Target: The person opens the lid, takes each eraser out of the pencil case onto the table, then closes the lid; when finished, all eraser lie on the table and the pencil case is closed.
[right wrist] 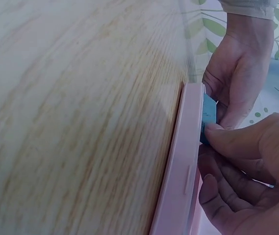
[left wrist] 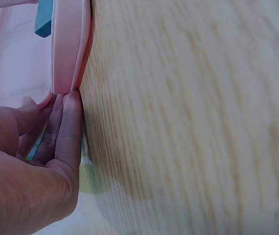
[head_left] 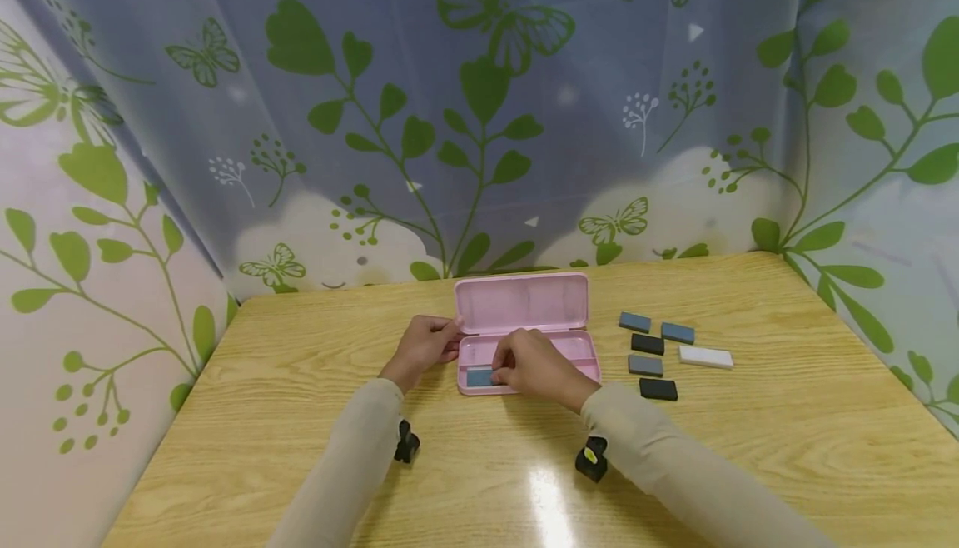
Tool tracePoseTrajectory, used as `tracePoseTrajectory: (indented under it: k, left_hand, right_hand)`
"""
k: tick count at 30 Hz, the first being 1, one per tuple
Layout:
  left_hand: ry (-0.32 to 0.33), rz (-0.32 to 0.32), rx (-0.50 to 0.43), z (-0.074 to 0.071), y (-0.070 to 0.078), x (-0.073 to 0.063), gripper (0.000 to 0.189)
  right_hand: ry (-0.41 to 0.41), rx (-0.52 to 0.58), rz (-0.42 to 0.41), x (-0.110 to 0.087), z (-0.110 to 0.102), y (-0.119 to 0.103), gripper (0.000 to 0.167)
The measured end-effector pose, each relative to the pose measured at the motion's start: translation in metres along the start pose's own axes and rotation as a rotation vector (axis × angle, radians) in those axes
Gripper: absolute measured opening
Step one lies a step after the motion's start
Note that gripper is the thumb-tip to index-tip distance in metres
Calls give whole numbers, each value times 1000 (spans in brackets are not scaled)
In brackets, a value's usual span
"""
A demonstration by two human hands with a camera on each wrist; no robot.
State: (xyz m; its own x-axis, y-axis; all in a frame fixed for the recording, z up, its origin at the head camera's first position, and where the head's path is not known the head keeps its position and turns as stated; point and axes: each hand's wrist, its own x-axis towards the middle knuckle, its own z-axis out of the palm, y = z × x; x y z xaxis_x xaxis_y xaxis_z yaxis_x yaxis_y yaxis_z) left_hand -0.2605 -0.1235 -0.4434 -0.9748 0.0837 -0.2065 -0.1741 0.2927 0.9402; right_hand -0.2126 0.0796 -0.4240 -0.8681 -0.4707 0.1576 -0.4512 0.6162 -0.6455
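Observation:
A pink pencil case [head_left: 522,302] stands open on the table, its lid raised at the back. At its left end my left hand [head_left: 422,351] holds the case, thumb by the lid's rim and fingertips against the end of the base in the left wrist view. My right hand [head_left: 541,367] reaches over the tray and pinches a teal rectangular block [right wrist: 209,117] between thumb and fingers. That block lies lengthwise in the front left of the tray, standing above the rim in the left wrist view. My right fingers hide its right end.
Right of the case lie several loose blocks: two blue ones [head_left: 634,322], a grey one [head_left: 646,366], two black ones [head_left: 658,389] and a longer white one [head_left: 706,356]. A leaf-patterned curtain [head_left: 419,115] hangs behind the wooden table [head_left: 300,415] and along both sides.

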Motion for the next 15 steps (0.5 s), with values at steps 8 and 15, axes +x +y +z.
tracePoseTrajectory:
  k: [8,15]
  left_hand:
    - [-6,3,4,1,0,-1,33]
    - [-5,-2,6,0,-1,0,35]
  right_hand:
    - [20,56,40,-1,-2,1,14]
    - [12,94,86,-9,-20,3,13]
